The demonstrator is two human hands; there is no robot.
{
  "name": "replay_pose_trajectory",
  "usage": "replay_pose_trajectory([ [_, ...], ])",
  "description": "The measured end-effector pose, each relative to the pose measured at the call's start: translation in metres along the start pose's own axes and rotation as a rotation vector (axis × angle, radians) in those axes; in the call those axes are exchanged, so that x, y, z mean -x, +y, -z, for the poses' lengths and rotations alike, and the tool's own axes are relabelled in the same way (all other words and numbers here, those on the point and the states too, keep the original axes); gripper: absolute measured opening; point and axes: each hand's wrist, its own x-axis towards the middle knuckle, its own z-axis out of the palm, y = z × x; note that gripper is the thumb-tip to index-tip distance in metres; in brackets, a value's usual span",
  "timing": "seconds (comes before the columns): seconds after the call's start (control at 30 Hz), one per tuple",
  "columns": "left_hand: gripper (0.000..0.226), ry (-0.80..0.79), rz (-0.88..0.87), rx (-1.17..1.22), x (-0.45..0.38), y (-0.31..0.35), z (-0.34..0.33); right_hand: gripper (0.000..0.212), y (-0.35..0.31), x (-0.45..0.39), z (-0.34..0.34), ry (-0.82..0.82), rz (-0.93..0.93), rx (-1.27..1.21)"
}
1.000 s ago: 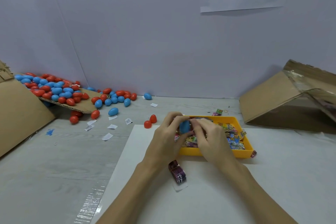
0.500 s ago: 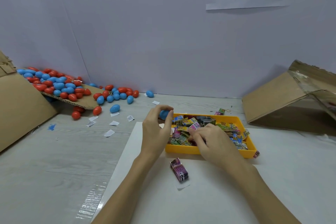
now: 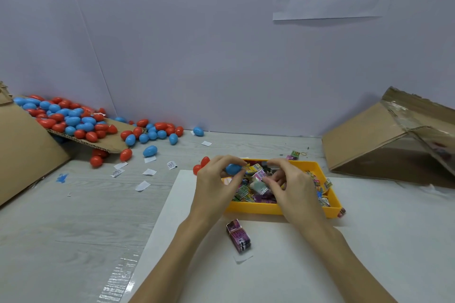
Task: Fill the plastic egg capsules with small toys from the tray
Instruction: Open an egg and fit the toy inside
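A solid blue egg capsule (image 3: 232,169) is showing between bare fingers above a bright yellow tray (image 3: 275,209) of multicoloured printed packets (image 3: 248,192). At ten o'clock, red and blue eggs (image 3: 73,120) are lying mixed on brown cardboard (image 3: 115,147). A purple-striped packet (image 3: 238,235) is sitting on white paper (image 3: 270,265).

Left hand (image 3: 216,179) and right hand (image 3: 293,184) pinch, fingertips nearly meeting.

Pale lilac walls (image 3: 197,44) meet a grey wood-grain tabletop (image 3: 61,224) — evenly lit.
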Motion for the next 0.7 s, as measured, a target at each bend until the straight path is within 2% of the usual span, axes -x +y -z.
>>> replay_pose_trajectory([
  [0.2, 0.016, -0.11, -0.08, 0.003, 0.002, 0.001, -0.001, 0.015, 0.0, 0.0, 0.001, 0.067, -0.025, -0.022],
  [0.37, 0.03, -0.197, -0.106, -0.024, 0.005, 0.004, -0.005, 0.006, -0.003, 0.0, 0.004, 0.12, -0.094, -0.206],
  [0.47, 0.03, -0.173, -0.062, 0.017, 0.006, 0.008, -0.008, 0.008, -0.008, 0.001, 0.003, 0.097, -0.136, -0.349],
  [0.6, 0.014, -0.148, 0.037, 0.163, 0.005, 0.009, -0.009, 0.008, -0.012, 0.0, 0.001, 0.053, -0.171, -0.511],
  [0.7, 0.008, -0.12, 0.2, 0.306, 0.002, 0.01, -0.006, 0.026, -0.011, -0.001, 0.001, 0.087, -0.211, -0.57],
])
